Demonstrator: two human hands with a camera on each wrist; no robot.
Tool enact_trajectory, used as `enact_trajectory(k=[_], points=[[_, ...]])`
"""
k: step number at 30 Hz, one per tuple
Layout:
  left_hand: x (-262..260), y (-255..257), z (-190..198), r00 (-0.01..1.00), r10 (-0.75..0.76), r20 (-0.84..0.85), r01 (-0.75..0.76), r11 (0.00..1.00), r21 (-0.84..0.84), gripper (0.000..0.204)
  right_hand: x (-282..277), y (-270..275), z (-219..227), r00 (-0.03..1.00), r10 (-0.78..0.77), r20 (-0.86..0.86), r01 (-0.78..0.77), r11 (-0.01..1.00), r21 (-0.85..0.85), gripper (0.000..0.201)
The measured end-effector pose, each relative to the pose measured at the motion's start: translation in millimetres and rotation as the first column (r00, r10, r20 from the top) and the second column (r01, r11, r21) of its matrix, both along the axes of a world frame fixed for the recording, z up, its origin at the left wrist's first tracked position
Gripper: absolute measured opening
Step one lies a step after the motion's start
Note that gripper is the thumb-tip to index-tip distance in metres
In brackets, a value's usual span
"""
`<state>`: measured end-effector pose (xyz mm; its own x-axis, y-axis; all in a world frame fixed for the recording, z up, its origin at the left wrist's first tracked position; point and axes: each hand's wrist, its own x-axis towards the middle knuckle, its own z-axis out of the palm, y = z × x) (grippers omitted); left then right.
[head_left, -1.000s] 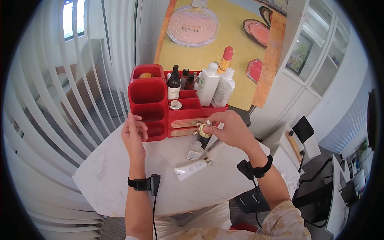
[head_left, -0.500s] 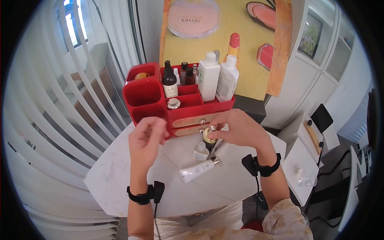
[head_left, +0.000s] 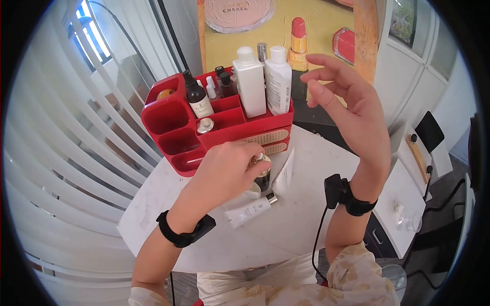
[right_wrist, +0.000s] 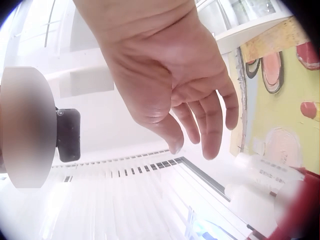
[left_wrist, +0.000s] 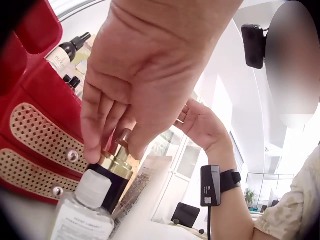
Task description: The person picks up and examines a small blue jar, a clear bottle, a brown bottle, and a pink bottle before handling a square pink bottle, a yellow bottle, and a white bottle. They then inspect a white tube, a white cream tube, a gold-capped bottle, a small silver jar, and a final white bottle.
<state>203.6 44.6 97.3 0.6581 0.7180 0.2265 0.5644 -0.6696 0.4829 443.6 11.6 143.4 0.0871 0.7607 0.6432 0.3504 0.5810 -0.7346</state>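
Note:
My left hand (head_left: 217, 171) reaches over the table and pinches the gold pump top of a dark pump bottle (head_left: 263, 179). In the left wrist view, thumb and fingers sit on either side of the gold pump (left_wrist: 117, 159). Beside it stands a small clear bottle with a white cap (left_wrist: 92, 187), mostly covered by the hand in the head view. A white tube (head_left: 251, 210) lies in front, and another pale tube (head_left: 284, 173) is to the right. My right hand (head_left: 352, 109) is raised with nothing in it, fingers loosely bent, right of two white bottles (head_left: 251, 84).
A red organizer (head_left: 214, 140) with woven-front drawers stands at the back of the white table (head_left: 291, 229). It holds a black spray bottle (head_left: 198, 96), small dark bottles and a silver-lidded jar (head_left: 205, 125). A painting (head_left: 326, 51) leans behind. Blinds (head_left: 76, 153) hang at left.
My right hand has let go of the pump bottle and risen up and right toward the white bottles. My left hand has moved right and taken hold of the pump top.

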Motion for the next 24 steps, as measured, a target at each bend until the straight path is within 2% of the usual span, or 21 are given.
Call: enact_trajectory(k=[2,8,15,17,19,22,24], points=[[0.7,4.9,-1.6,1.000,0.016,0.005,-0.016,0.999,-0.048,0.030,0.8,0.1,3.3,1.000,0.019,-0.023,-0.018,1.000,0.024,0.038],[2.0,4.8,-1.8,1.000,0.007,0.018,-0.006,1.000,-0.020,0.028,5.5,-5.0,9.0,0.997,0.066,-0.031,-0.067,0.998,-0.022,0.041],[7.9,2.8,5.8,0.993,0.120,-0.024,-0.120,0.992,-0.025,0.029,12.0,-9.0,12.3,0.996,0.083,-0.043,-0.084,0.996,-0.005,0.041],[3.0,-2.9,22.5,0.986,0.167,-0.011,-0.167,0.986,0.007,0.028,15.5,-11.1,13.3,0.996,0.077,-0.043,-0.076,0.997,0.010,0.041],[-3.4,-11.6,56.5,0.982,0.188,0.023,-0.189,0.978,0.089,0.025,18.3,-13.2,13.9,0.995,0.070,-0.064,-0.069,0.997,0.026,0.040],[-18.1,-9.1,95.6,0.944,0.301,0.133,-0.311,0.949,0.061,0.020,19.3,-16.2,13.0,0.995,0.069,-0.079,-0.065,0.997,0.047,0.040],[-18.0,-7.1,122.2,0.930,0.306,0.203,-0.326,0.943,0.074,0.021,19.0,-17.8,13.9,0.993,0.080,-0.084,-0.076,0.996,0.052,0.040]])
